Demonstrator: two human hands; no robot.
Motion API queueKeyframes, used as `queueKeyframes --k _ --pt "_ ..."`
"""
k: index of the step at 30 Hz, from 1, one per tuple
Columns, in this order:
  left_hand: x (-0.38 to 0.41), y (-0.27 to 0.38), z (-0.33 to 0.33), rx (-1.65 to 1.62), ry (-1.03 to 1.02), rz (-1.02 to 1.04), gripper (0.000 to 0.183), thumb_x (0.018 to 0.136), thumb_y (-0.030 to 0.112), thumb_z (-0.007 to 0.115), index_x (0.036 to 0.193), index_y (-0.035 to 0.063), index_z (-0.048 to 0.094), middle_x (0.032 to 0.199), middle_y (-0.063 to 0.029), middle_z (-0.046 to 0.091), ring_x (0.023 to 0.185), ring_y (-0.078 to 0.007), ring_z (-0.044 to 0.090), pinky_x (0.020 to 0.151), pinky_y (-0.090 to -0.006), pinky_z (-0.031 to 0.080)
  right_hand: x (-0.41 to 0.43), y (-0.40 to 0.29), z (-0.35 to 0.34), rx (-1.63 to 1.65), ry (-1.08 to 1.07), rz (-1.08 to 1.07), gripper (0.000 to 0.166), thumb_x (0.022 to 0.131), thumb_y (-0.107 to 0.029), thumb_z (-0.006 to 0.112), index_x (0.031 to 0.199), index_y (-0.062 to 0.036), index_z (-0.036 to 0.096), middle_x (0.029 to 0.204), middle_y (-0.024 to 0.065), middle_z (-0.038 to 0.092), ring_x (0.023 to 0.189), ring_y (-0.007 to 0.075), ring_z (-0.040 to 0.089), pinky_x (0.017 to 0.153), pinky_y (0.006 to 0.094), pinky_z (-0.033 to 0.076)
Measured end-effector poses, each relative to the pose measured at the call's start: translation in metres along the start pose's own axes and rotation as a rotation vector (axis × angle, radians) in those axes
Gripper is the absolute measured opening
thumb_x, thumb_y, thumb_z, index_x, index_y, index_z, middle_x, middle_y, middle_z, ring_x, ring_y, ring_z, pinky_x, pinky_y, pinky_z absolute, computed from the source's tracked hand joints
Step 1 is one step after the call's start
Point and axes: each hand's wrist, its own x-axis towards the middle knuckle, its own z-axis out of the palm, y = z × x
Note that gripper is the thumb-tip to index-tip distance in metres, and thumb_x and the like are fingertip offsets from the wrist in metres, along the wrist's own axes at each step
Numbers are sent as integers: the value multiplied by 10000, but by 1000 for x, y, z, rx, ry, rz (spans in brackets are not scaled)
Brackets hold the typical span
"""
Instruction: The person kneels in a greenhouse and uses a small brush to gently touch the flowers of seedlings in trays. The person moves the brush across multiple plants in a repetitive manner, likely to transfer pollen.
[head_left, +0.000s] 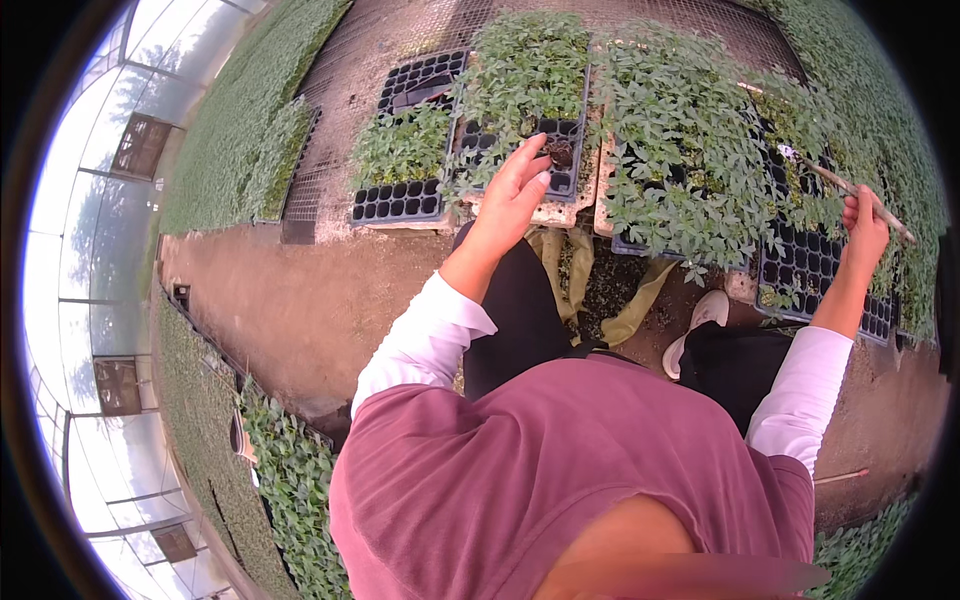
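Observation:
My left hand hovers over the front of a black plug tray, palm turned inward and thumb apart from the fingers. Nothing shows in its grasp. Just right of the fingertips, a dark brown soil plug sits among vacant cells; whether the fingers touch it is unclear. Leafy green seedlings fill the tray's far part. On the right, my right hand grips a thin wooden stick with a pale whitish tip, held above another cell tray.
Dense seedlings cover the tray right of centre. A part-filled tray stands to the left, with a dark object on its back cells. Foam blocks support the trays. Yellowish sacking lies below, beside my shoe.

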Motion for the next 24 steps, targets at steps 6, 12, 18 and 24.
queueKeyframes --k 6,12,18,24 --pt "-16 -19 -78 144 237 -8 457 811 110 443 1235 23 296 1231 -115 351 1084 -209 400 798 -289 393 3 13 17 -32 -56 5 244 773 -215 561 914 -16 576 677 10 554 564 46 475 504 164 381" --pt "-40 -34 -122 193 354 -98 448 821 101 435 1239 30 292 1211 -122 375 1074 -205 413 796 -285 395 1 12 21 -27 -57 -1 228 775 -208 559 908 -23 578 675 13 558 552 48 479 495 166 388" --pt "-35 -20 -114 252 299 -207 437 834 109 406 1252 64 287 1200 -133 391 1071 -210 414 787 -279 380 -17 -42 2 298 304 -121 143 756 -158 566 795 -21 567 611 45 558 478 85 496 425 193 394" --pt "21 3 -26 242 16 -174 430 839 93 374 1257 67 276 1253 -102 331 1122 -224 368 863 -318 339 -46 -67 -79 621 547 -148 150 779 -166 538 796 -18 547 615 51 552 487 94 508 429 188 419"
